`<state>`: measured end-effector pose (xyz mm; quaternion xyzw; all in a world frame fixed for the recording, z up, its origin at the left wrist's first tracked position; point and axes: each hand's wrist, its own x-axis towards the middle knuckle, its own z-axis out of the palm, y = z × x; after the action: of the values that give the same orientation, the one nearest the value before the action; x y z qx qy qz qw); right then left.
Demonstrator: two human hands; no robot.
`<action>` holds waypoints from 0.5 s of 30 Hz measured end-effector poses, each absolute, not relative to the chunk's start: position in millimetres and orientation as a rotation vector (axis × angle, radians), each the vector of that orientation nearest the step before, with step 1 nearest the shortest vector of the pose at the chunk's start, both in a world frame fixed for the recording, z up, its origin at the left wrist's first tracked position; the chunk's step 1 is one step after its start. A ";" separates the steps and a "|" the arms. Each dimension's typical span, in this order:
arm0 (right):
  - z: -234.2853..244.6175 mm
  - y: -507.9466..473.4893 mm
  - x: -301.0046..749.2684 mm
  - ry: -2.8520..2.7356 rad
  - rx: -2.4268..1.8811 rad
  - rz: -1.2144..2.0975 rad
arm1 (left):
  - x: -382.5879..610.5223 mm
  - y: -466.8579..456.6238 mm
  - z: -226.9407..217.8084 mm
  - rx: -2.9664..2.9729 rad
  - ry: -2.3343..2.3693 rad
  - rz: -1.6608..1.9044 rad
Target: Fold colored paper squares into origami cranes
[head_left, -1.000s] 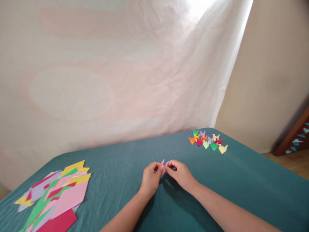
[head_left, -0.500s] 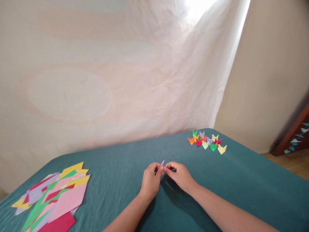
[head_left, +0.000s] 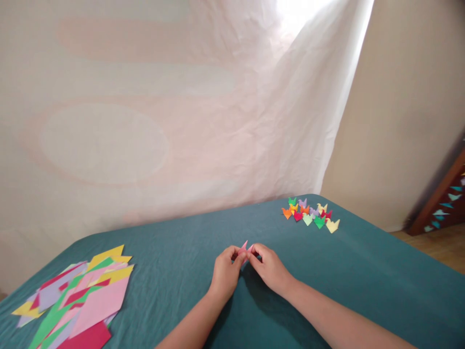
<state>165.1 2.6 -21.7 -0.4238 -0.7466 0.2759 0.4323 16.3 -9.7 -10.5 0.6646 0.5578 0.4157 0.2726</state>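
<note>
Between my two hands, just above the middle of the table, is a small pink folded-paper bird (head_left: 244,246) with pointed tips sticking up. The thumb and forefinger of my left hand (head_left: 226,272) pinch its left side. My right hand (head_left: 269,267) pinches the right side the same way, its fingertips close to the left ones. Fingers cover most of the paper, so its lower part is hidden.
A dark green cloth covers the table (head_left: 174,271). Several coloured paper birds (head_left: 307,219) stand in a group at the back right. A loose pile of coloured paper sheets (head_left: 98,305) lies at the left. Behind hangs a pale curtain (head_left: 203,126).
My right fingers have shifted slightly on the pink paper, and both hands stay pinched on it. The whole view has moved a little; the pile and the group of birds lie as before.
</note>
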 end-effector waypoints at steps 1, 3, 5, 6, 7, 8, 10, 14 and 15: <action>-22.3 3.1 165.4 -1.848 -1.051 0.706 | 15.8 -9.1 -10.7 1.772 1.497 1.127; -23.2 4.8 165.7 -1.824 -1.045 0.760 | 15.2 -8.7 -10.9 1.750 1.490 1.152; -23.6 6.1 165.3 -1.814 -1.052 0.811 | 15.5 -9.5 -11.0 1.744 1.483 1.166; -23.4 6.3 164.9 -1.814 -1.057 0.822 | 16.0 -10.2 -11.1 1.746 1.480 1.171; -22.9 6.1 164.2 -1.818 -1.059 0.820 | 16.6 -11.0 -11.2 1.748 1.477 1.178; -22.1 5.6 163.5 -1.824 -1.057 0.808 | 17.2 -11.7 -11.5 1.748 1.473 1.190; -20.0 3.9 161.9 -1.828 -1.044 0.774 | 18.3 -12.5 -12.5 1.726 1.461 1.225; -18.5 3.6 162.2 -1.779 -1.021 0.828 | 19.0 -10.2 -15.0 1.446 1.317 1.279; -19.2 4.6 163.2 -1.754 -1.018 0.884 | 18.6 -9.2 -15.2 1.361 1.265 1.266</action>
<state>163.2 4.6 -19.2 -0.4112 -0.7089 0.3571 0.4481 18.6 -9.2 -15.2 0.5459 0.5074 0.5077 0.4321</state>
